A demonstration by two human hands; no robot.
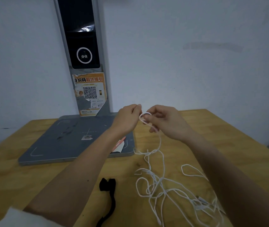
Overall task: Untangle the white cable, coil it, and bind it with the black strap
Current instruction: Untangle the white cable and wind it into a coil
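Head view: left hand (127, 118) and right hand (164, 122), fingers pinched on cable (156, 182) end, small loop raised above table (228, 136). Rest tangled below; strap (108, 194) beside. Best drawn slowly, easing knots, not yanking.

Head-worn view, forward-down over the table (212, 128)

Two bare forearms reach in from below, the left forearm (74, 174) showing a small dark mole near mid-length, with a white sleeve (14, 217) pushed up near its elbow, the right forearm (228, 174) unclothed throughout.
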